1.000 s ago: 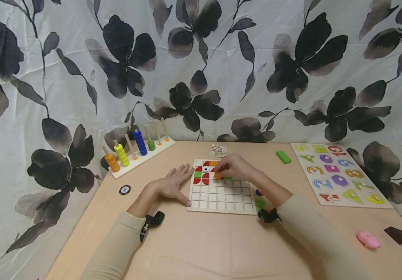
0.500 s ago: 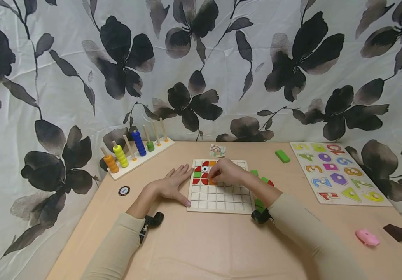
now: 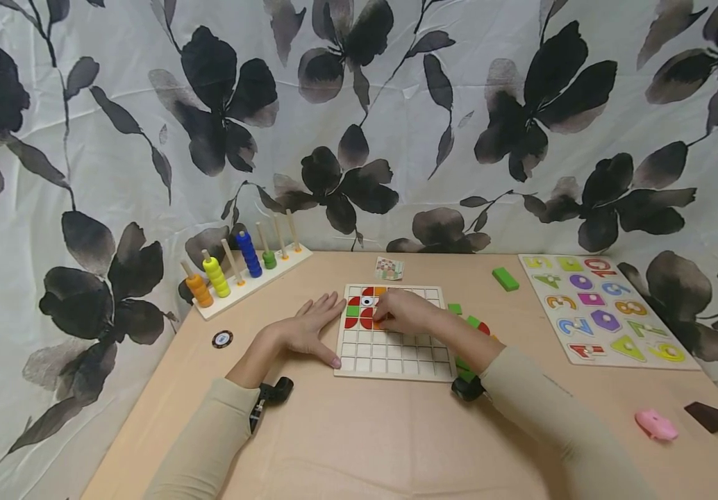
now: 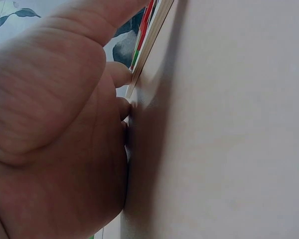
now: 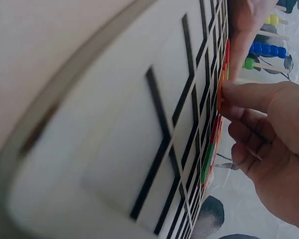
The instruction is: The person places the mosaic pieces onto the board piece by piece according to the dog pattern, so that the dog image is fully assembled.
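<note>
A white grid board [image 3: 396,361] lies mid-table, red, green and orange tiles filling part of its upper left. My right hand [image 3: 410,314] is over the board, and in the right wrist view thumb and fingertips pinch an orange tile [image 5: 220,94] against the grid. From the head view the hand hides most of that tile. My left hand [image 3: 301,335] rests on the table with fingers spread, its thumb and fingertips touching the board's left edge. In the left wrist view, the palm [image 4: 50,99] stands beside the board's edge.
Loose green tiles [image 3: 455,308] and others lie right of the board, partly behind the right forearm. A small picture card [image 3: 389,269] is behind it. Around stand a peg stacker [image 3: 253,281], round chip [image 3: 222,339], green block [image 3: 505,279], number puzzle [image 3: 609,312], pink toy [image 3: 656,424] and dark wedge [image 3: 713,417].
My right hand has moved slightly left and down with the orange tile, bringing it onto the grid beside the red tiles. The left hand has stayed in place.
</note>
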`<state>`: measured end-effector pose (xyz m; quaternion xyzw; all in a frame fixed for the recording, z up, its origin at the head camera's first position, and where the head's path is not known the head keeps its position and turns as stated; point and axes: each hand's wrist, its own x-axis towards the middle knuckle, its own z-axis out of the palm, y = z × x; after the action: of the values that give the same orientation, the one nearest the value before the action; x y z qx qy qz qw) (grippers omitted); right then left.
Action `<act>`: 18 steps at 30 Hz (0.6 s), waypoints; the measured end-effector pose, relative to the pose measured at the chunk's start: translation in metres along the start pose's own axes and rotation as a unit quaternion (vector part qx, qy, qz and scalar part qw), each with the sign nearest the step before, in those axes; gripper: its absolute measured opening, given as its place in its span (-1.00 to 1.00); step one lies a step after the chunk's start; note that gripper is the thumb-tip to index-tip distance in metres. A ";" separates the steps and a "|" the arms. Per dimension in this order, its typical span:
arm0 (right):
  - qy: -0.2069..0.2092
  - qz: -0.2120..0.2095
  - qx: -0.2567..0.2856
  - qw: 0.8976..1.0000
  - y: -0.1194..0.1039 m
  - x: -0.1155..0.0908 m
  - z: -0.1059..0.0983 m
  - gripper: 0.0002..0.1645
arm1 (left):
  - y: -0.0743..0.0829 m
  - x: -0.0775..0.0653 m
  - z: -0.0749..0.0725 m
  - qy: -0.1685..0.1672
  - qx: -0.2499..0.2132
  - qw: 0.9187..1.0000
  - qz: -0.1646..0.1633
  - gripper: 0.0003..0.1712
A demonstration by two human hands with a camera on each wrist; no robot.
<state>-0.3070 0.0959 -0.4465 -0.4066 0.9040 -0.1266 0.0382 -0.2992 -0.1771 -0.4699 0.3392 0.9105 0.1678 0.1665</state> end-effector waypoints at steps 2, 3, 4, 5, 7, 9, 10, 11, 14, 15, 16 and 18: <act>-0.004 0.001 0.002 1.000 0.001 -0.004 -0.001 -0.76 | 0.000 0.000 0.000 -0.001 0.001 1.000 0.001 0.50; -0.004 0.008 0.012 1.000 0.001 -0.007 -0.003 -0.73 | 0.000 0.000 0.000 -0.001 0.001 1.000 0.002 0.50; -0.001 0.017 0.027 0.999 0.002 -0.011 -0.006 -0.70 | 0.000 0.000 0.000 -0.001 0.001 1.000 0.003 0.50; 0.003 0.028 0.041 0.999 0.003 -0.016 -0.009 -0.66 | 0.000 0.001 0.000 0.000 0.003 1.000 0.005 0.50; 0.022 0.045 0.074 0.996 0.008 -0.029 -0.017 -0.59 | 0.000 0.001 0.000 0.000 0.005 1.000 0.007 0.50; 0.046 0.064 0.109 0.991 0.015 -0.045 -0.026 -0.55 | 0.000 0.002 0.000 0.002 0.005 1.000 0.008 0.51; 0.058 0.073 0.122 0.988 0.019 -0.054 -0.031 -0.55 | 0.000 0.002 0.000 0.002 0.006 1.000 0.007 0.51; 0.068 0.077 0.134 0.986 0.024 -0.063 -0.035 -0.55 | 0.000 0.002 0.000 0.003 0.006 1.000 0.006 0.51; 0.092 0.080 0.161 0.980 0.041 -0.089 -0.045 -0.57 | -0.001 0.003 0.000 0.005 0.003 1.000 0.004 0.52; 0.093 0.080 0.168 0.978 0.046 -0.098 -0.047 -0.58 | -0.001 0.002 0.000 0.004 0.003 1.000 0.003 0.52; 0.092 0.084 0.175 0.977 0.051 -0.106 -0.049 -0.58 | -0.001 0.002 0.000 0.004 0.002 1.000 0.002 0.52; 0.085 0.098 0.192 0.973 0.061 -0.121 -0.052 -0.60 | -0.002 0.002 0.000 0.004 0.001 1.000 0.003 0.51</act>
<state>-0.2794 0.2352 -0.4161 -0.2885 0.8983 -0.3274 0.0509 -0.3014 -0.1770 -0.4711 0.3416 0.9104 0.1684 0.1617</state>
